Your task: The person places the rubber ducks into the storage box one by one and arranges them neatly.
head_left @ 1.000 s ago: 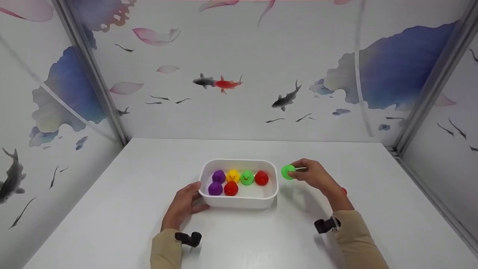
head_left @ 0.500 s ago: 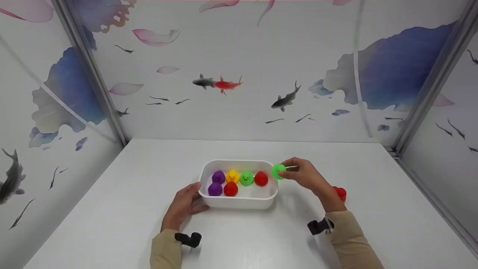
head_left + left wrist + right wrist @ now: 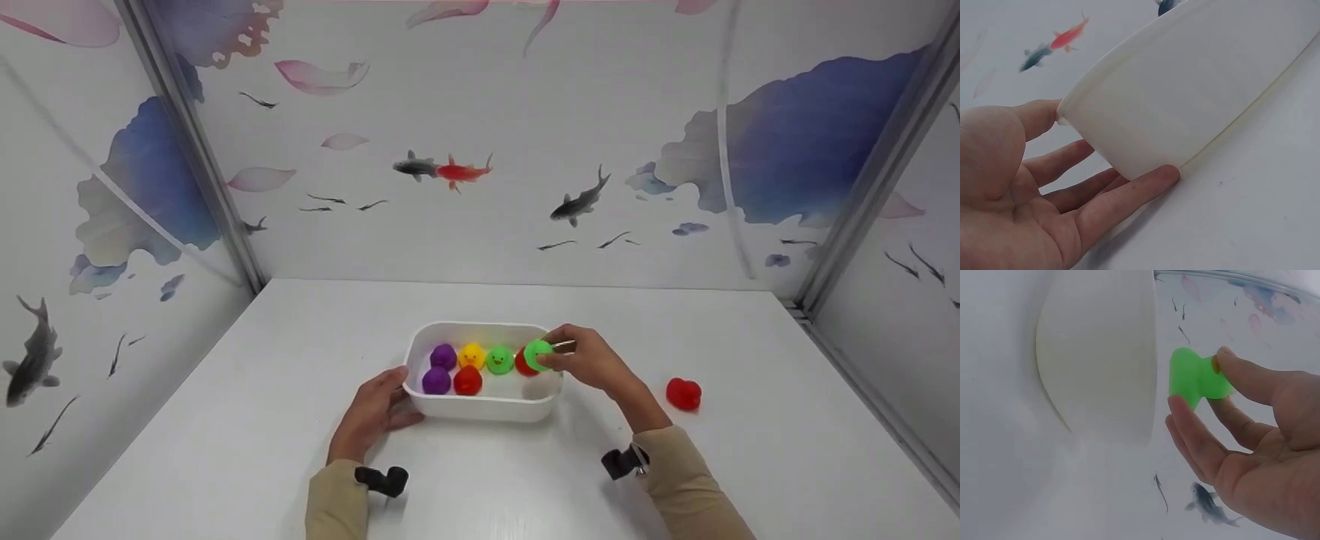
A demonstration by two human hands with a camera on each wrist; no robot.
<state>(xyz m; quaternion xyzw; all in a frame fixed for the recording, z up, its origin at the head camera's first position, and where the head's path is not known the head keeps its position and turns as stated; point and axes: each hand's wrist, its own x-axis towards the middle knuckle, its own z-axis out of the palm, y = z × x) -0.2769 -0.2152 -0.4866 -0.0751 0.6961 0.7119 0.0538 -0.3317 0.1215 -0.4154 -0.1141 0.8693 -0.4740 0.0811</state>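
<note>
My left hand (image 3: 373, 412) holds the near-left corner of a white plastic box (image 3: 480, 408). In the left wrist view its thumb is on the rim and its fingers lie along the end wall and base. My right hand (image 3: 592, 361) pinches a green rubber duck (image 3: 1185, 374) between thumb and fingertips, over the box's right end. Inside the box sit two purple ducks (image 3: 436, 380), a yellow duck (image 3: 472, 356), another green duck (image 3: 499, 361), a red duck (image 3: 468, 381) in front, and a second red duck (image 3: 523, 363) partly hidden by the held one.
Another red duck (image 3: 683, 394) lies on the white table (image 3: 480, 480), right of my right forearm. Printed panels with fish and petals (image 3: 450, 225) close off the back and both sides.
My right hand has carried the green duck leftward, from beside the box to over its right end. The red duck on the table has come out from behind the forearm.
</note>
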